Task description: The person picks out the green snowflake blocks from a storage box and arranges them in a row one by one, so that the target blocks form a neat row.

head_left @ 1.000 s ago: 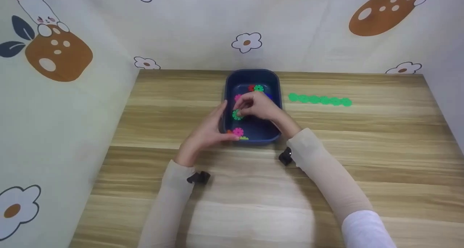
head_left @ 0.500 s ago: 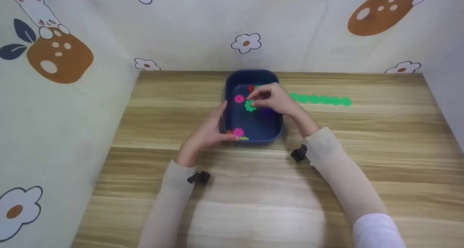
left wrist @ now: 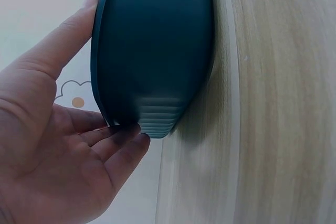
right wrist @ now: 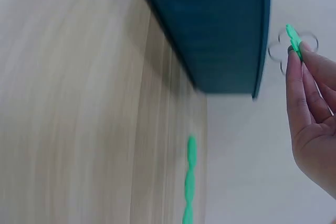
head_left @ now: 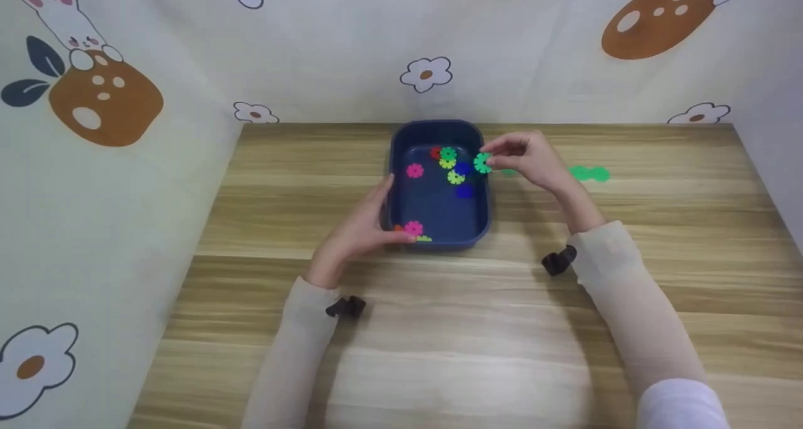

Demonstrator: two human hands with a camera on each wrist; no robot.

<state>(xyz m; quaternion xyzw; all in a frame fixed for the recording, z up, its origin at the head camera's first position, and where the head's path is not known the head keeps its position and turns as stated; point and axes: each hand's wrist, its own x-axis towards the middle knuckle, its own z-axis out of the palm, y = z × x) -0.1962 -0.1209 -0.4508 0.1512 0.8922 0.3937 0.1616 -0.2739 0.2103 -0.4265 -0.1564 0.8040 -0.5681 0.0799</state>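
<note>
Between thumb and fingers my right hand (head_left: 530, 159) pinches a green snowflake disc (head_left: 482, 163), held above the right rim of a dark blue plastic bin (head_left: 439, 222). The right wrist view shows this green disc (right wrist: 294, 40) edge-on at the fingertips. My left hand (head_left: 357, 225) holds the bin's near left corner, thumb over the front rim and fingers along the left wall. Inside the bin lie several loose discs, including a pink disc (head_left: 414, 170), a yellow disc (head_left: 456, 177) and a blue disc (head_left: 464, 191). A row of joined green discs (head_left: 590, 174) lies right of the bin, partly hidden by my right hand.
The bin stands on a wood-grain table (head_left: 439, 328) near its back edge. Behind and to the left hangs a pale cloth (head_left: 339, 52) printed with flowers and rabbits. Both wrists carry a small black camera, such as the right wrist camera (head_left: 558, 261).
My right hand has moved right and up from inside the bin to its right rim, carrying the green disc. More discs in the bin now show. The left hand stays put.
</note>
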